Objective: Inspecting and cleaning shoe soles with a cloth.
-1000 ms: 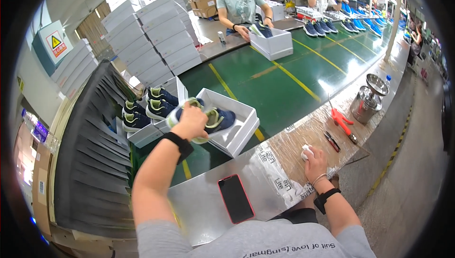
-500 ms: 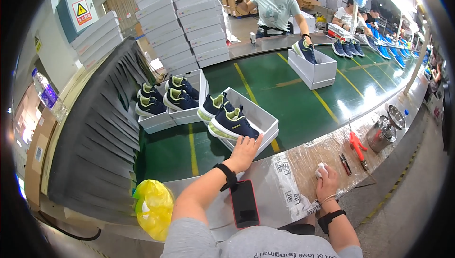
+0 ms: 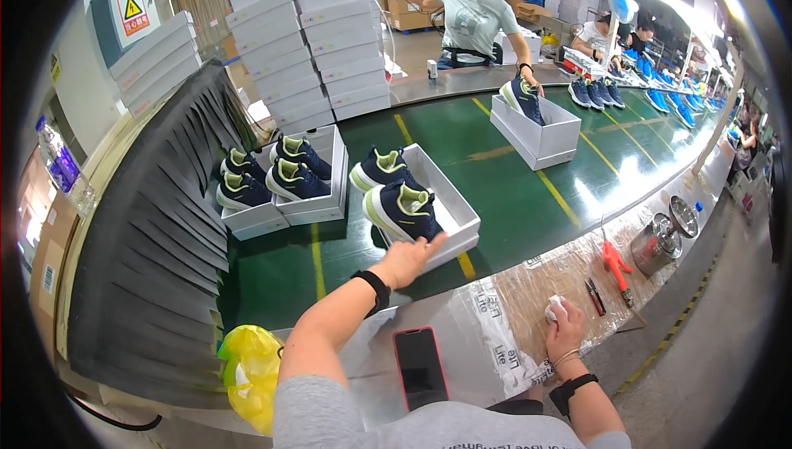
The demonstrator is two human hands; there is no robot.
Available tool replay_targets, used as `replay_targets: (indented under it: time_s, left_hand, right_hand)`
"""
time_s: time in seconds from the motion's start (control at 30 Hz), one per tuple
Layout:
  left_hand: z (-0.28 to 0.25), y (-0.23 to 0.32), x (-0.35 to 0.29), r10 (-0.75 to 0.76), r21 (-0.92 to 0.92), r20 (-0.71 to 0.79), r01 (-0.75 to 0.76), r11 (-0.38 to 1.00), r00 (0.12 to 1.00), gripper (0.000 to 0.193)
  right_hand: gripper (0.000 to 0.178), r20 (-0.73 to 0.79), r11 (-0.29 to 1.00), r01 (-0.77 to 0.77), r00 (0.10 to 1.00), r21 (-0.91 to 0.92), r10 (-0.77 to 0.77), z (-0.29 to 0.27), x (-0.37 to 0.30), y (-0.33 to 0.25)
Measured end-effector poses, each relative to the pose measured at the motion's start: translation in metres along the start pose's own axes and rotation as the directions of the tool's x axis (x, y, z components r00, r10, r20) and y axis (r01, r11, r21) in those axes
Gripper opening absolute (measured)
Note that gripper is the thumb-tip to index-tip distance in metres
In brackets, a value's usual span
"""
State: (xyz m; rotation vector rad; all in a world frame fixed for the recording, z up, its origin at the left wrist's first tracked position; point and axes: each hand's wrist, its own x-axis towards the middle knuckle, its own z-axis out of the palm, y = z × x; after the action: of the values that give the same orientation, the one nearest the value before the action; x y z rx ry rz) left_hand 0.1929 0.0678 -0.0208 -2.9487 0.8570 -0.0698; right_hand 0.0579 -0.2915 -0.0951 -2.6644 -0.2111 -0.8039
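A pair of navy sneakers with lime lining (image 3: 404, 211) rests in a white shoebox (image 3: 464, 230) on the green conveyor belt, toes toward the box's inside and heels raised at its left end. My left hand (image 3: 407, 262) is at the near side of this box, beside the closer sneaker, with the index finger stretched out; some other fingertips are hidden. Over on the brown wrapped bench top, my right hand (image 3: 566, 327) closes on a crumpled white cloth (image 3: 554, 309). A black phone with a red edge (image 3: 420, 368) lies between my arms.
Further left stands a shoebox with several sneakers (image 3: 299, 178). Across the belt, a co-worker's hand (image 3: 528, 77) holds a sneaker in another white box (image 3: 540, 144). A red air gun (image 3: 615, 263), cutters (image 3: 595, 296), a metal canister (image 3: 656, 243) and a yellow bag (image 3: 252, 375) sit along the near side.
My left hand has slid slightly left, its index finger now pointing out. The boxes at the left have shifted left. The co-worker has turned their head. My right hand stays on the cloth.
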Motion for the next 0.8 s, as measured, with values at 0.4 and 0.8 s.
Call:
replay_targets:
  time_s: [0.4, 0.8]
  left_hand:
    - [0.047, -0.113, 0.032, -0.619, 0.121, -0.348, 0.688, 0.715, 0.704, 0.038]
    - [0.038, -0.061, 0.024, -0.705, 0.238, -0.216, 0.736, 0.633, 0.676, 0.07]
  right_hand:
    - [0.034, 0.005, 1.0, -0.019, 1.0, -0.006, 0.019, 0.007, -0.002, -0.001]
    - [0.034, -0.034, 1.0, -0.03, 0.999, -0.003, 0.03, 0.002, -0.002, 0.002]
